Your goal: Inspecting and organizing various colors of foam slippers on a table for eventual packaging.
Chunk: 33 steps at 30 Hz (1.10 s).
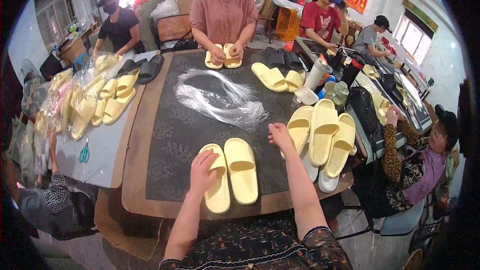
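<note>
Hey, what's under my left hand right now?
The left slipper of a pale yellow pair is partly under your left hand. Its open heel end shows; your hand hides part of its outer side, so that stretch can't be seen.

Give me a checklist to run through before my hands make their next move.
1. Left hand on the left-hand yellow slipper: ok.
2. That slipper and the right-hand yellow slipper side by side: ok.
3. Right hand empty: cannot tell; a thin strand might not show.
4. Clear plastic strands on the dark mat: ok.
5. Teal scissors beside either hand: not ok; they're on the left table.
</note>
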Available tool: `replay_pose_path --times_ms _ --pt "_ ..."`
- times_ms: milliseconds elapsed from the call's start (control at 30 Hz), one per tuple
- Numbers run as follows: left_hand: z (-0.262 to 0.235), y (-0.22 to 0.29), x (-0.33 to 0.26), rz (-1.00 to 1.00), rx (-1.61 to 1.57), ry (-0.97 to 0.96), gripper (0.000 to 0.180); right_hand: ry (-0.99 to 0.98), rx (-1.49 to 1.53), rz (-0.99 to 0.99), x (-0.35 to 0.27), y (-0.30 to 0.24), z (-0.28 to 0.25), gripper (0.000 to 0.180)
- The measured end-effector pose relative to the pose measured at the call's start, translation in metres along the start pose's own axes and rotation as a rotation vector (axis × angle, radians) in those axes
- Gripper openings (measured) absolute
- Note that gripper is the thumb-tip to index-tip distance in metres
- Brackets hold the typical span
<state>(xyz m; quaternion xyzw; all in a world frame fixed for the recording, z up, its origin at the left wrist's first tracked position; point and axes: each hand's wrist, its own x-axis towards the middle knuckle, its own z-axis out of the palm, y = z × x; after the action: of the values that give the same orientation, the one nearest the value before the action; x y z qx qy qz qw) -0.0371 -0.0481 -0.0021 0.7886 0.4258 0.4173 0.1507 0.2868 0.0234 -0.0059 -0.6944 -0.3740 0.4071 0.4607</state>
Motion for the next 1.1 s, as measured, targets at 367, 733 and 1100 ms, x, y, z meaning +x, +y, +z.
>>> replay_pose_path --times_ms 367,733,1100 --pt "0.004 0.0 -0.009 -0.006 -0.014 -0.039 0.048 -0.156 0.757 -0.028 -0.005 -0.027 -0.011 0.018" --pt "0.003 0.002 -0.004 -0.052 0.003 -0.025 0.051 0.172 0.377 -0.261 -0.009 -0.038 -0.043 0.021" --pt "0.002 0.004 -0.009 -0.037 0.012 -0.019 0.052 0.042 -0.415 -0.246 -0.011 -0.021 -0.035 0.031"
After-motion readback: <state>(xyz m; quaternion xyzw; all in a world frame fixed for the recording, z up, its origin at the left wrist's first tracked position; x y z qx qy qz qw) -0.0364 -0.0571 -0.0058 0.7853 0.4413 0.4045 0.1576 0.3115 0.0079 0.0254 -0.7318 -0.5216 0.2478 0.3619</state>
